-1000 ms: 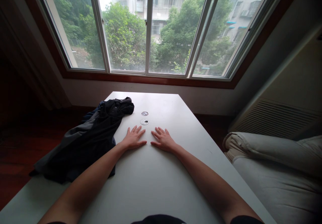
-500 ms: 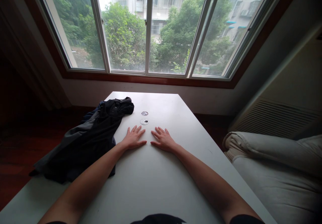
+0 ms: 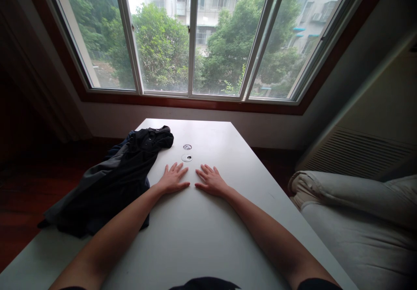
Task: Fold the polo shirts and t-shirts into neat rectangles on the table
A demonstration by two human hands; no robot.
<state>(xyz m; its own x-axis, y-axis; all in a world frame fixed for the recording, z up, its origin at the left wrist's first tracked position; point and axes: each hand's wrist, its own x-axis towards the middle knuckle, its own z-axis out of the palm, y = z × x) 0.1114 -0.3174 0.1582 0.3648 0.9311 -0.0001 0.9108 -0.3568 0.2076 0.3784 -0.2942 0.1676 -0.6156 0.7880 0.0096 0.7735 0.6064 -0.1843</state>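
Both palms rest flat on a white table [image 3: 202, 238]. My left hand [image 3: 172, 179] has its fingers spread and holds nothing. A short gap away, my right hand [image 3: 211, 180] lies the same way, fingers apart, holding nothing. Left of my left hand is a loose heap of dark clothes [image 3: 114, 186], black with grey and navy parts; its left side reaches past the table edge. Just beyond my fingertips, a round cable-hole cover [image 3: 186, 157] with a small dark opening is set in the tabletop. Behind it is a second round piece [image 3: 187, 147], whose kind I cannot make out.
A beige padded sofa [image 3: 355, 220] stands along the right side of the table. Past the far end are a wall and a wide window [image 3: 192, 42] with a red-brown frame. A curtain [image 3: 42, 64] hangs at left above a dark red wooden floor [image 3: 19, 194].
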